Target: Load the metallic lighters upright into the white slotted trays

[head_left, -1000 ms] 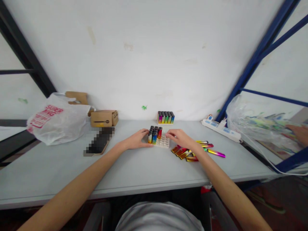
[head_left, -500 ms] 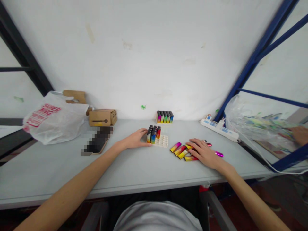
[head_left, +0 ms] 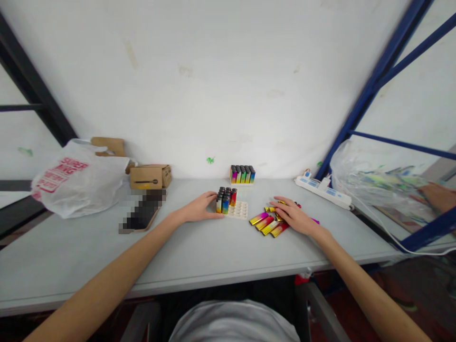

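Note:
A white tray [head_left: 240, 209] lies on the grey table [head_left: 199, 247], with several rainbow-coloured lighters [head_left: 225, 199] standing in its left part. My left hand [head_left: 198, 209] rests against the tray's left side, fingers curled round it. My right hand [head_left: 292, 216] lies flat, fingers stretched, on a loose pile of lighters [head_left: 268, 223] lying on the table to the right of the tray. A second filled tray of lighters [head_left: 242, 174] stands at the back by the wall.
At the left are a white plastic bag [head_left: 76, 178], a small cardboard box [head_left: 149, 176] and a blurred flat object [head_left: 141, 216]. A white power strip [head_left: 322, 191] lies at the back right. Beyond a blue frame [head_left: 359, 107], another person's hand [head_left: 436, 195] rests by a clear bag [head_left: 370, 178].
My right hand left the tray, went right to the loose lighters and now lies on them, pushing them closer together toward the tray. My left hand stayed at the tray.

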{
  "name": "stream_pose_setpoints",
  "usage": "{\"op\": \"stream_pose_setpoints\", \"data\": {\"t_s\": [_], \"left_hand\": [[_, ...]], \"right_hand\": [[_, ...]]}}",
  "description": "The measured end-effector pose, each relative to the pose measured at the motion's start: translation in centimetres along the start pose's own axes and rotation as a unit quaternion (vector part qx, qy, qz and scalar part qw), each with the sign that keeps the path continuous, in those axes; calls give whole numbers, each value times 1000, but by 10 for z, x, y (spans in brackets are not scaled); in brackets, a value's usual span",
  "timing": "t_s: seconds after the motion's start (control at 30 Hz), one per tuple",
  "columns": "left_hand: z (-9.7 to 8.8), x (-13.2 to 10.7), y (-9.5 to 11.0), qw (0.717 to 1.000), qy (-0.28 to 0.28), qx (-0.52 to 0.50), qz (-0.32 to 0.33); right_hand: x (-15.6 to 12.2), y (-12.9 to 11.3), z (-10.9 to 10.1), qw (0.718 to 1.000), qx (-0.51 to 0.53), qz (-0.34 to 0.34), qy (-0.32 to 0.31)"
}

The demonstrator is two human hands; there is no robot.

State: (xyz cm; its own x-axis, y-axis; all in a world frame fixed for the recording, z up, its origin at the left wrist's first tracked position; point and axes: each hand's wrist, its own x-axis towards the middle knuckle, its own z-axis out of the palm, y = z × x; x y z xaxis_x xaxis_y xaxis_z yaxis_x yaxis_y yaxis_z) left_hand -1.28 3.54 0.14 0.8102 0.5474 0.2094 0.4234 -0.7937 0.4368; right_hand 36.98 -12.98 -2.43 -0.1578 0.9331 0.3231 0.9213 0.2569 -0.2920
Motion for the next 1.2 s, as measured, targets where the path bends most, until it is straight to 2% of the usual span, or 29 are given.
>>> {"op": "stream_pose_setpoints", "data": {"t_s": [0.17,0.3,0.4,0.53,0.6,0.7,0.77,0.83,1.1,1.2], "left_hand": [[0,0,-1,1000,3,7,-3],[0,0,-1,1000,1,10,0],[1,0,-2,1000,2,1,-4],[1,1,-3,1000,8,-11,0],[1,1,-3,1000,6,-6,1],[0,0,-2,1000,2,-2,-6],[0,0,-2,1000,3,-6,-8],[1,0,-3,1000,6,-12,-5],[0,-1,-3,1000,3,-11,-6],[0,-1,-1,1000,-4,-1,-13]], "right_hand": [[26,-3,7,999,-43,-20,-8],[33,-3,2,999,-19,3,45],[24,11,-16,995,4,43,94],[-2,42,-39,990,-2,85,109],[-17,55,-41,990,-11,96,101],[-34,63,-29,989,-12,138,46],[-39,60,-19,984,-8,177,12],[-38,53,-10,980,3,197,7],[-4,26,1,970,118,162,134],[12,20,7,963,134,170,159]]}}
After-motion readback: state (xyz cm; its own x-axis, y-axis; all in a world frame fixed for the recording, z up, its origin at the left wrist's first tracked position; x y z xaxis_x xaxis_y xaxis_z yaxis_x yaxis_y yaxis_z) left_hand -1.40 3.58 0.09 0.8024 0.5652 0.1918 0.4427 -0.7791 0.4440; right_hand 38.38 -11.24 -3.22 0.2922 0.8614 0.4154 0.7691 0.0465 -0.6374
